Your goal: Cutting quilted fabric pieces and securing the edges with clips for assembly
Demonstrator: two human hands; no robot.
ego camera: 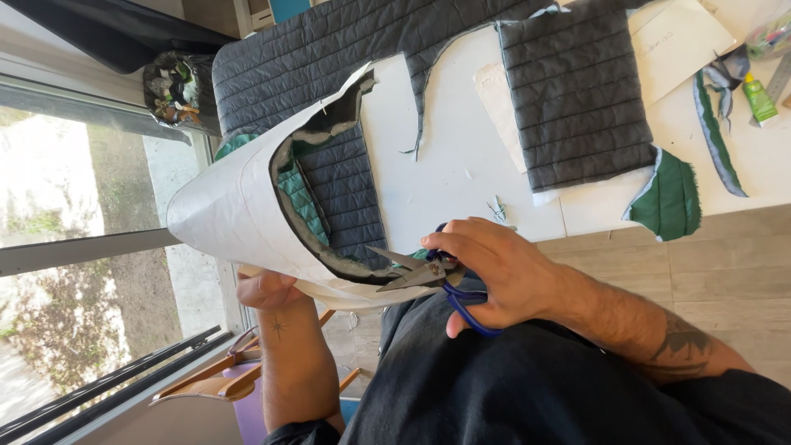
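The white desk [461, 156] is the biggest thing here, and it carries almost everything else. Across its far end lies a long sheet of dark quilted fabric [329, 49], partly cut, with a ragged edge running down toward the middle of the desk. Beside it rests a smaller cut rectangle of grey quilted fabric [577, 99], lying flat on some white paper patterns [684, 41]. A green fabric scrap [671, 198] sits at the near edge of the desk, just beside the grey rectangle.

In front of the person, lifted off the desk, is a curled bundle [239, 214]: white paper on the outside, grey wadding and green quilted lining on the inside. The left hand [268, 288] supports this bundle from below, the fingers closed around its lower edge. The right hand [498, 272] grasps a pair of scissors [432, 276] with blue handles, the fingers through the loops. The blades are parted and meet the edge of the bundle, where paper and wadding end.

Smaller things stay at the far right corner: a strip of green and grey cloth [717, 132] and a small green bottle [760, 100]. By the window stands a container of fabric scraps [177, 91].
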